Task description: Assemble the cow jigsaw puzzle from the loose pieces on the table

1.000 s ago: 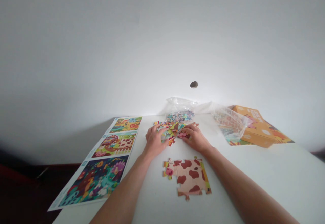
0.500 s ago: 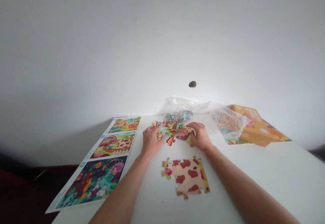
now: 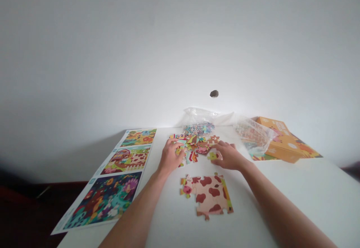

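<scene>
A pale wall (image 3: 180, 45) rises beyond your hands, and a white counter (image 3: 317, 188) spreads beneath them. To the left of your left hand lies a printed sheet (image 3: 120, 167) with three colourful scenes, reaching past the counter's near left edge. Well to the right of your right hand rests an orange box (image 3: 284, 139). Beyond your hands lie clear plastic bags, one holding puzzle pieces (image 3: 198, 127). Nearer you than both hands, between your forearms, lies a partly joined cow section (image 3: 212, 191), its left and lower edges uneven.

Your left hand (image 3: 170, 156) is loosely curved, thumb apart from fingers; your right hand (image 3: 229, 156) is spread likewise. Neither visibly pinches a piece; fingertip contact is hard to tell. Between and just beyond them sits a heap of loose pieces (image 3: 194, 141), some overlapping. A yellow-green piece (image 3: 212, 155) lies by your right fingertips.

Lifting one overlapped piece could drag its neighbours along; a low forearm drawn inward could knock the cow section apart.
</scene>
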Tool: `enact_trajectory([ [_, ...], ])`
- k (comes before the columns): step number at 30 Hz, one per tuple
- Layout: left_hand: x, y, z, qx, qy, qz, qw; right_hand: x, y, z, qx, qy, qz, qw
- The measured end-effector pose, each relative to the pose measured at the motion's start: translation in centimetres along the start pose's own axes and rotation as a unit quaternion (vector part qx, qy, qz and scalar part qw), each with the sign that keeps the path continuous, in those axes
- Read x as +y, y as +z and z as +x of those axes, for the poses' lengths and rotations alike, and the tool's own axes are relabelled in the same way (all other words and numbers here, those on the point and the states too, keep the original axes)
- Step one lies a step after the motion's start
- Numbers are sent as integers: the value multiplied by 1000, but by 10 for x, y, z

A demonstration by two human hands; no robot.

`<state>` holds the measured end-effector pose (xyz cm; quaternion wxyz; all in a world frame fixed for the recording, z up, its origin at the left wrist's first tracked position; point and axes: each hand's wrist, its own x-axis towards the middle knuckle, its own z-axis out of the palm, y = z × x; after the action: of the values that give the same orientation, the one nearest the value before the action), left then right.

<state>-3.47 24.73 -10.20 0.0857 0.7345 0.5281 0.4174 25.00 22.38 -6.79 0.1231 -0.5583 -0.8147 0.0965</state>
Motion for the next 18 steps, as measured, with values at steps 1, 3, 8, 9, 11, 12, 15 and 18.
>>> enact_trajectory([
  [1, 0, 0, 0, 0, 0, -5, 1000, -1, -1, -1, -12, -22, -1, 1000],
  [3, 0, -1, 1, -2, -1, -12, 1000, -2, -2, -3, -24, -37, 2, 999],
  [8, 6, -4, -1, -41, 17, -12, 999, 1, 2, 2, -13, -12, 31, 999],
  [9, 7, -5, -2, -62, 34, -2, 998, 1, 2, 4, -4, -10, 39, 999],
  [11, 9, -7, -5, -116, 73, 28, 990, 1, 4, 6, 21, -13, 53, 998],
  [12, 10, -7, -6, -142, 86, 46, 985, 0, 5, 6, 33, -17, 64, 997],
  [15, 9, -8, -8, -178, 83, 83, 977, -1, 10, 9, 71, -42, 124, 989],
  [18, 10, -8, -7, -166, 80, 94, 978, -2, 18, 12, 124, -68, 196, 970],
])
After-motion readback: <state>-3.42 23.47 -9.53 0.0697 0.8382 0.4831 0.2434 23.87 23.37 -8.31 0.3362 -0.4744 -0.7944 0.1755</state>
